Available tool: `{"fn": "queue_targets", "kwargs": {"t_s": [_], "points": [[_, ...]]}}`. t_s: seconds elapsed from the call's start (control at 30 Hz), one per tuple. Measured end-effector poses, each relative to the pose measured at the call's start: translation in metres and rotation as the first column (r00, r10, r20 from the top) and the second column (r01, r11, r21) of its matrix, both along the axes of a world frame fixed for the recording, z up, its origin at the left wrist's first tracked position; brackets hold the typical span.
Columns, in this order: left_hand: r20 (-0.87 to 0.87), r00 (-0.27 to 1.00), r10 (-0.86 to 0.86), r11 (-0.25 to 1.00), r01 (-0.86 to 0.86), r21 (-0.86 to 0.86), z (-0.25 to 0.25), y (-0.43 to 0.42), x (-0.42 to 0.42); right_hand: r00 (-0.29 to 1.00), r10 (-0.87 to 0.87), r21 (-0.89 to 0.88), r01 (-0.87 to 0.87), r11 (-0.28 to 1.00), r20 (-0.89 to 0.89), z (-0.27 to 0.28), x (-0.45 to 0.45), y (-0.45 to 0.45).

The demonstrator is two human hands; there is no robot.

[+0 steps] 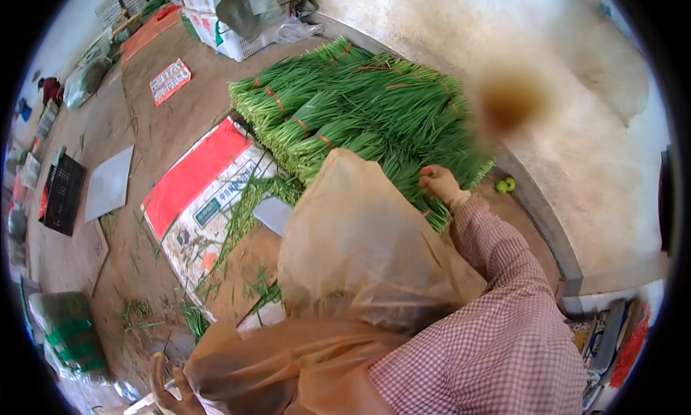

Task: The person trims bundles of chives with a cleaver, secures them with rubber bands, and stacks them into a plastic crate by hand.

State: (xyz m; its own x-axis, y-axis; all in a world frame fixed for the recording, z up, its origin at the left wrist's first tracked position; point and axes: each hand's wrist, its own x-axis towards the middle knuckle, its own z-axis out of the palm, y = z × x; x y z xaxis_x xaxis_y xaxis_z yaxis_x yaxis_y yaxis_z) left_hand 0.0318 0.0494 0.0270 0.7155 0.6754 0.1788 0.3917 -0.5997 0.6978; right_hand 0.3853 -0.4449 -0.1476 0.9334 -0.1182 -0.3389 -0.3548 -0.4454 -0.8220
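Observation:
A broad pile of green garlic chives (374, 105) lies on the floor against the wall, with many stalks tied in bundles by red bands (275, 102). At the pile's right side is my right hand (442, 185), its fingers curled in against the leaves. A reddish spot shows at the fingertips, too small to name. My left hand (171, 388) is low at the left, fingers apart, with nothing in it. A brownish translucent apron (360, 235) covers my knees and hides part of the pile's near edge.
A red and white printed sheet (198, 174) with loose stalks lies left of my knees. Further left are a black crate (62, 192), a flat grey board (109, 183) and a green-taped bundle (70, 336). White crates (234, 26) stand behind; small green fruits (505, 185) lie near the wall.

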Motion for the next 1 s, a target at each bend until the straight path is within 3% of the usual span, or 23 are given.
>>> {"fn": "queue_targets", "kwargs": {"t_s": [0.03,0.07,0.1,0.13,0.17,0.23,0.27,0.33,0.37,0.4,0.43,0.47,0.57,0.63,0.7,0.77,0.87,0.93,1.0], "points": [[-0.005,1.000,-0.002,1.000,0.002,0.020,-0.001,-0.008,0.012,0.993,-0.119,0.073,0.117,0.991,0.025,-0.028,0.028,-0.023],[-0.024,0.996,-0.087,0.996,0.087,0.010,-0.003,-0.014,0.023,0.982,-0.129,0.032,0.134,0.990,-0.141,-0.003,0.045,-0.026],[-0.040,0.984,-0.173,0.985,0.173,-0.003,-0.003,-0.020,0.037,0.979,-0.162,0.067,0.172,0.983,-0.126,-0.019,0.075,-0.046],[-0.112,0.987,-0.111,0.990,0.100,-0.100,0.001,-0.035,0.053,0.952,-0.285,0.085,0.295,0.952,-0.112,-0.034,0.101,-0.054],[-0.116,0.987,-0.114,0.991,0.105,-0.082,0.000,-0.043,0.069,0.950,-0.289,0.102,0.301,0.948,-0.119,-0.057,0.133,-0.067],[-0.228,0.953,-0.200,0.979,0.187,-0.078,-0.004,-0.057,0.095,0.911,-0.398,-0.121,0.409,0.904,0.108,-0.095,0.189,-0.090],[-0.283,0.929,-0.237,0.971,0.224,-0.080,-0.006,-0.062,0.108,0.911,-0.399,-0.110,0.409,0.906,0.104,-0.090,0.202,-0.085],[-0.337,0.909,-0.244,0.967,0.202,-0.157,-0.010,-0.075,0.136,0.885,-0.362,-0.193,0.426,0.884,0.293,-0.071,0.230,-0.076],[-0.389,0.884,-0.260,0.954,0.172,-0.245,-0.013,-0.080,0.147,0.888,-0.358,-0.185,0.419,0.889,0.289,-0.070,0.244,-0.077],[-0.324,0.897,-0.301,0.906,0.164,-0.389,-0.020,-0.082,0.155,0.892,-0.386,-0.228,0.437,0.870,0.237,-0.072,0.259,-0.078],[-0.328,0.899,-0.290,0.912,0.155,-0.381,-0.027,-0.084,0.161,0.891,-0.413,-0.272,0.451,0.850,0.187,-0.068,0.274,-0.077],[-0.370,0.872,-0.322,0.909,0.176,-0.377,-0.034,-0.085,0.164,0.902,-0.431,-0.328,0.410,0.851,0.010,-0.053,0.281,-0.071],[-0.488,0.780,-0.391,0.902,0.221,-0.371,-0.053,-0.085,0.179,0.891,-0.451,-0.392,0.398,0.829,-0.050,-0.081,0.321,-0.079],[-0.522,0.683,-0.510,0.860,0.384,-0.337,-0.072,-0.078,0.179,0.878,-0.475,-0.430,0.407,0.806,-0.060,-0.097,0.337,-0.083],[-0.537,0.660,-0.525,0.850,0.370,-0.375,-0.082,-0.077,0.181,0.840,-0.538,-0.403,0.471,0.785,-0.066,-0.106,0.343,-0.091],[-0.523,0.627,-0.577,0.815,0.485,-0.318,-0.081,-0.080,0.187,0.794,-0.608,-0.358,0.564,0.744,-0.012,-0.114,0.335,-0.099],[-0.512,0.627,-0.587,0.802,0.537,-0.261,-0.073,-0.082,0.193,0.694,-0.652,-0.119,0.707,0.697,0.305,-0.116,0.317,-0.119],[-0.441,0.715,-0.543,0.840,0.461,-0.287,-0.060,-0.092,0.204,0.756,-0.598,0.414,0.471,0.779,0.265,-0.074,0.269,-0.117],[-0.333,0.825,-0.457,0.869,0.333,-0.366,-0.045,-0.100,0.213,0.810,-0.436,0.119,0.425,0.897,0.393,-0.047,0.225,-0.108]]}}
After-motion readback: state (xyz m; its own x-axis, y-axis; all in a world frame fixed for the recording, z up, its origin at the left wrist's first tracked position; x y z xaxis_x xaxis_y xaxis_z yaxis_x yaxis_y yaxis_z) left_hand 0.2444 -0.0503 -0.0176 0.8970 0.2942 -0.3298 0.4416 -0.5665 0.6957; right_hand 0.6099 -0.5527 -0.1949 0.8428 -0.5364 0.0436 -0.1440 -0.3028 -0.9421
